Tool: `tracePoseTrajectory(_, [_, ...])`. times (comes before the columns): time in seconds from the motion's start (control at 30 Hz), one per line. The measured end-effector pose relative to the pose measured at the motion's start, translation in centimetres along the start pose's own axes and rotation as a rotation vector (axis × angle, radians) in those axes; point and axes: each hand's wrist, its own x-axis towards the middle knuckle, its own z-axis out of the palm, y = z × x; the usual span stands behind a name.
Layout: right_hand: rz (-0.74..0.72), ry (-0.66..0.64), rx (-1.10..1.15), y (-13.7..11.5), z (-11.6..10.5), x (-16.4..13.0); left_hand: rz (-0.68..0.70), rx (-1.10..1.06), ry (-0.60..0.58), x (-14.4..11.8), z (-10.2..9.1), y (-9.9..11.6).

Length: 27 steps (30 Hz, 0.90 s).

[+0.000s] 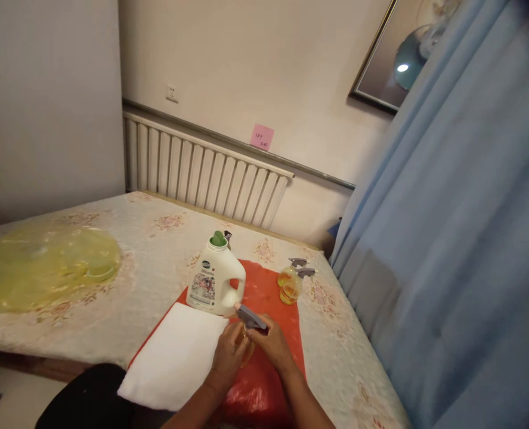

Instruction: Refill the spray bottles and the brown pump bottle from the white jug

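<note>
Both hands are closed around a small spray bottle (251, 317) with a grey trigger head and an amber body mostly hidden by the fingers. My left hand (229, 350) grips its neck and body from the left. On the other side, my right hand (271, 344) has its fingers at the trigger head and neck. Just beyond stands a cream detergent jug (214, 277) with a green spout, its cap off. Two more spray bottles (291, 291) with yellow liquid stand to the right. A folded white cloth (175, 351) lies left of my hands.
A red plastic sheet (264, 381) lies under these things on a flower-patterned bed cover (152, 256). At the left is a yellow plastic bag (40, 268) with a green round cap on it. Behind the jug, another dark sprayer head shows. A blue curtain (434, 226) borders the right.
</note>
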Motion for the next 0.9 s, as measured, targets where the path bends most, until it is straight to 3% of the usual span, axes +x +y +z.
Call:
tracePoseTrajectory(0.13, [0.012,0.053,-0.032,0.3,0.6,0.1,0.003,0.006,-0.008,0.0,0.0,-0.2])
tracePoseTrajectory(0.37, [0.082,0.321,-0.1,1.5,3.5,-0.8,0.006,0.007,-0.014,0.0,0.1,-0.4])
tracePoseTrajectory(0.67, [-0.042,0.084,-0.091,-0.3,0.9,-0.9,0.025,0.009,-0.006,0.1,-0.1,-0.1])
tracePoseTrajectory(0.77, [-0.017,0.116,-0.091,-0.2,1.1,-0.7,0.02,0.002,0.007,0.1,0.1,-0.2])
tracePoseTrajectory(0.9, [0.049,0.259,-0.097,0.6,2.8,-0.7,-0.003,-0.011,0.011,0.1,0.1,-0.2])
